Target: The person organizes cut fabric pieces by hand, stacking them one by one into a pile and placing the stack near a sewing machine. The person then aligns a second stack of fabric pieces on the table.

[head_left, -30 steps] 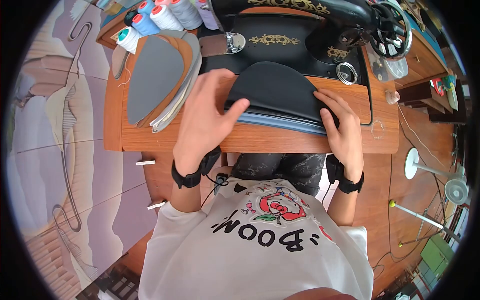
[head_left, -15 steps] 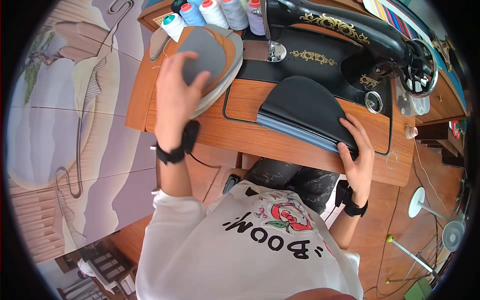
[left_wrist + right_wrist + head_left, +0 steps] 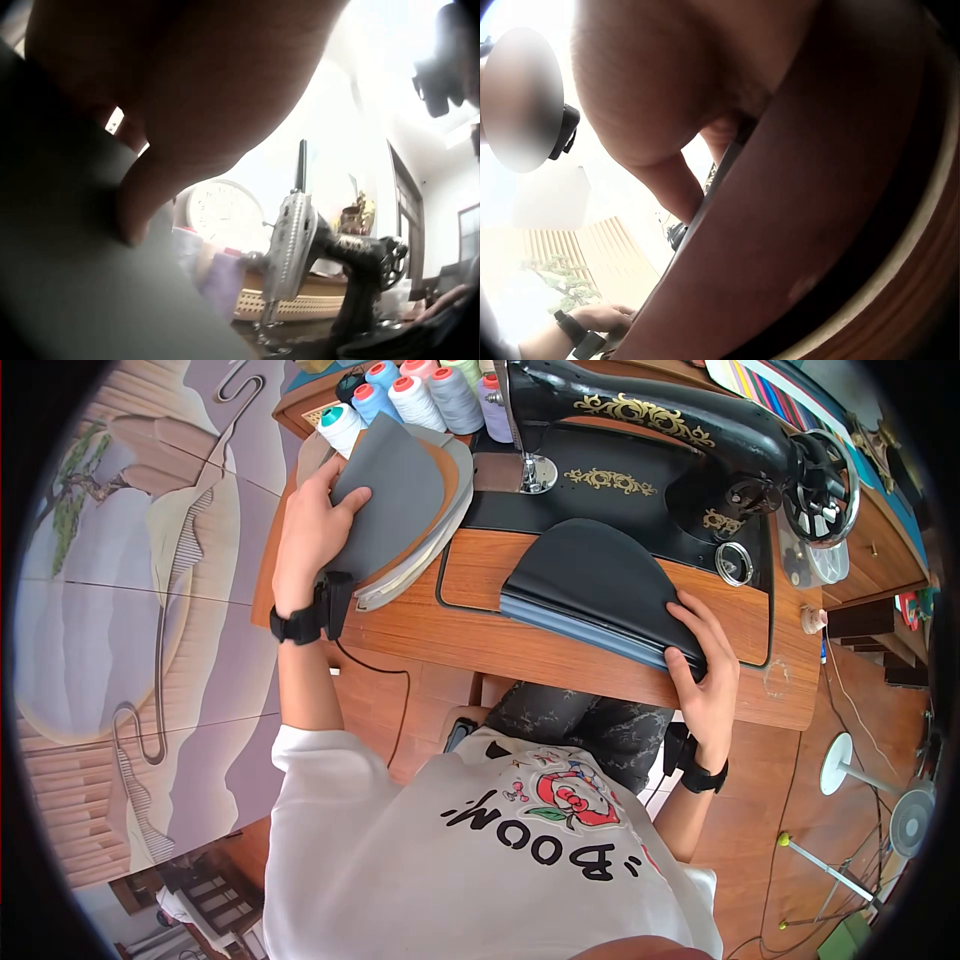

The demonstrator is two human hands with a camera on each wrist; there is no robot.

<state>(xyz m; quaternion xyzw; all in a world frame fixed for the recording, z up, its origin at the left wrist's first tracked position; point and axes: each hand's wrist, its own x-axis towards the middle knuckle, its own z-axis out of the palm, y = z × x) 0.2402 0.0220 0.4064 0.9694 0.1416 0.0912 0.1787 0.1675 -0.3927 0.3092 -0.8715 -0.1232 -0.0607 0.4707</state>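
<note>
My left hand [image 3: 318, 525] pinches the left edge of a dark grey half-round panel [image 3: 395, 485], its thumb on the upper face and its fingers behind. The panel tilts up from a pile of brown and whitish panels [image 3: 460, 500]. In the left wrist view, the thumb lies against the grey panel [image 3: 82, 255]. My right hand [image 3: 712, 685] rests on the right end of a stack of black half-round pieces [image 3: 600, 580], fingers extended over the top and thumb at the front edge. Blue-grey layers [image 3: 580, 630] show along the stack's straight front side.
A black sewing machine [image 3: 650, 410] with gold ornament stands behind the black stack, its presser foot [image 3: 538, 475] right of the pile. Several thread spools [image 3: 415, 400] stand at the back left. A round clear case [image 3: 734, 563] lies near the handwheel [image 3: 820, 490].
My left hand has left the black stack, moved left to the pile and taken hold of the grey panel, raising it. My right hand has stayed on the black stack.
</note>
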